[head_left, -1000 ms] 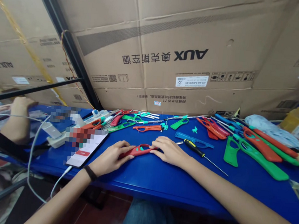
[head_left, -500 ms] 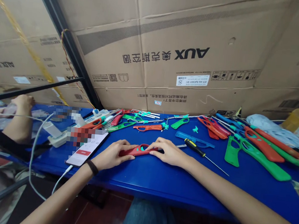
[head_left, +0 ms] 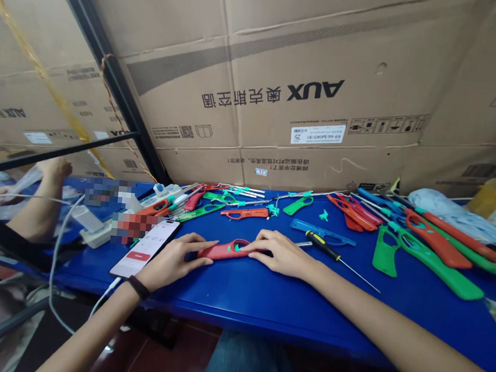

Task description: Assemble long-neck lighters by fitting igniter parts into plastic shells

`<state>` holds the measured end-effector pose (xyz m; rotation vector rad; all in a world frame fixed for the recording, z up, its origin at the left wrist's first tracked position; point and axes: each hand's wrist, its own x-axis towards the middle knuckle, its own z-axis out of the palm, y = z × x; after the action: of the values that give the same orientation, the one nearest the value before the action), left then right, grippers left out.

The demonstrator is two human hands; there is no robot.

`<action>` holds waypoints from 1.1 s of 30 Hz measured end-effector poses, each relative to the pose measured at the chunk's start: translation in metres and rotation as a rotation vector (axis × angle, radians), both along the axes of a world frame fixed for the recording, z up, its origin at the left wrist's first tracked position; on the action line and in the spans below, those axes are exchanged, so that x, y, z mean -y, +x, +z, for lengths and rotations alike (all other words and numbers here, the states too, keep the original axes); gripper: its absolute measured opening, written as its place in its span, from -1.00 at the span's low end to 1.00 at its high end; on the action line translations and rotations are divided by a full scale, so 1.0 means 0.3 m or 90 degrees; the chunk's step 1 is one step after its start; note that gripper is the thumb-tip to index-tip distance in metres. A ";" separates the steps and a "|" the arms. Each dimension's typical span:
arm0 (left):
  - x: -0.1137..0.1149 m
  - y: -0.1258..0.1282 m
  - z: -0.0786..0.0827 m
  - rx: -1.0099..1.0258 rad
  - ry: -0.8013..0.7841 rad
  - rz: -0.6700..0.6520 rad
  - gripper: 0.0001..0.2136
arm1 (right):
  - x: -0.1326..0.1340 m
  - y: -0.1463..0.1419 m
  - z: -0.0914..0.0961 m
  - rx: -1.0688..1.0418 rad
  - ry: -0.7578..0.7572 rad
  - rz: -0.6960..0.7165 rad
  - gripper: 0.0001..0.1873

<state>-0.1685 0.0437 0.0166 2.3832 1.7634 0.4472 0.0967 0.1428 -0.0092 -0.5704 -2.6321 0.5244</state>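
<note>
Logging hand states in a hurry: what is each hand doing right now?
Left hand: grips the left end of the red plastic lighter casing lying on the blue table.
Right hand: rests on its other end; grip unclear.

My left hand (head_left: 174,259) grips one end of a red lighter casing (head_left: 223,250) lying on the blue tabletop (head_left: 263,301), and my right hand (head_left: 283,254) presses on its other end. A screwdriver (head_left: 327,251) lies just beside my right hand, a phone (head_left: 144,248) near my left.
</note>
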 end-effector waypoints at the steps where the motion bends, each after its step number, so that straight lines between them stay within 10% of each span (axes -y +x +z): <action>1: -0.004 0.002 0.001 0.003 -0.003 0.001 -0.60 | 0.001 0.000 -0.001 -0.001 0.006 -0.004 -0.73; 33: -0.023 0.014 -0.018 -0.012 0.037 -0.019 -0.63 | 0.012 -0.020 -0.025 -0.073 0.001 -0.045 -0.77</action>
<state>-0.1643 0.0505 0.0113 2.4577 1.7438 0.4795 0.0906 0.1393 -0.0168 -0.6117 -2.4943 0.5185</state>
